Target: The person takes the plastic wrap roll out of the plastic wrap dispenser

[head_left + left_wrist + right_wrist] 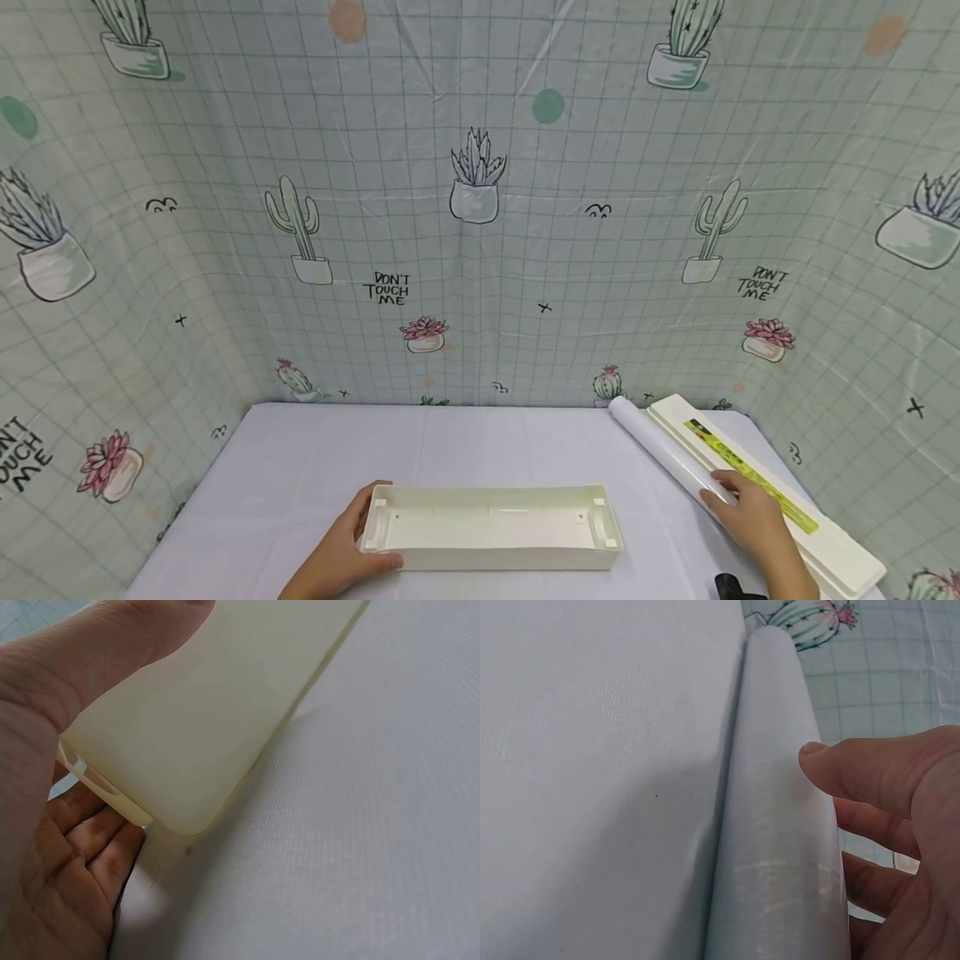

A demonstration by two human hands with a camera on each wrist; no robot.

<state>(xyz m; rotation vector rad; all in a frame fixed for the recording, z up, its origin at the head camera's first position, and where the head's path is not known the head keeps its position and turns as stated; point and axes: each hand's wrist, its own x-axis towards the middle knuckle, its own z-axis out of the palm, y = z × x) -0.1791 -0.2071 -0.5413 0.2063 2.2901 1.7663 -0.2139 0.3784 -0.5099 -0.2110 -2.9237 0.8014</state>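
A long cream plastic box (pixel 491 521) lies lengthwise near the table's front, its hollow side facing up. My left hand (pixel 341 546) grips its left end, thumb against the front wall and fingers round the far side. In the left wrist view the thumb lies along the smooth box wall (pixel 202 727). At the right, a roll of clear plastic film (pixel 667 446) lies slantwise. My right hand (pixel 753 517) is at the roll, with the thumb tip over its edge. In the right wrist view the fingers (pixel 874 825) extend behind the film roll (pixel 780 825), their tips hidden.
Just right of the roll lies a long cream lid (pixel 840 546) with a yellow-green label (pixel 750 475), partly under my right arm. A black object (pixel 731 587) shows at the bottom edge. Cactus-print cloth (pixel 480 275) hangs round a white-covered table (pixel 450 446).
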